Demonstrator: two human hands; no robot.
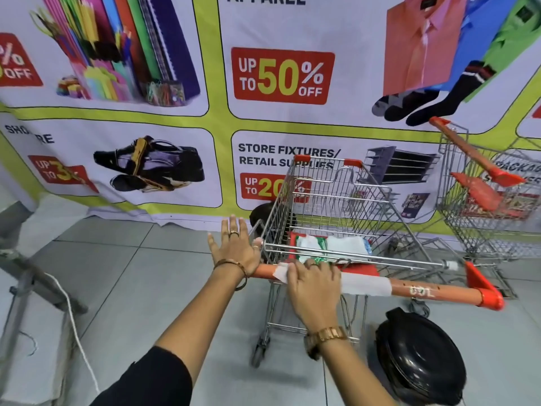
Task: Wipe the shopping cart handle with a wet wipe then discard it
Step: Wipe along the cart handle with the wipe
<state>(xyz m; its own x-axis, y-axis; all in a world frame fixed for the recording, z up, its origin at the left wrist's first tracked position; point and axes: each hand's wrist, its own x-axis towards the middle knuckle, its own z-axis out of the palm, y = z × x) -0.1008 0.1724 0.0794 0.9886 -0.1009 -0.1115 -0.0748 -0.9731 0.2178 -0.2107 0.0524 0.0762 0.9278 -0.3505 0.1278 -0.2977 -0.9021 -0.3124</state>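
The shopping cart's orange handle (433, 291) runs across the middle of the view, with a white band taped around it. My right hand (314, 288) lies over the handle's left part and presses a white wet wipe (281, 272) against it; a corner of the wipe sticks out left of my fingers. My left hand (235, 244) is open with spread fingers, its heel resting at the handle's left end by the basket corner. A green and white wipes pack (322, 244) lies on the red child seat flap inside the cart.
A black lidded bin (418, 356) stands on the floor at the lower right, just under the handle. A second cart (483, 200) stands at the right. A printed banner wall (205, 112) is behind. A metal frame and a white cord (73, 317) are at the left.
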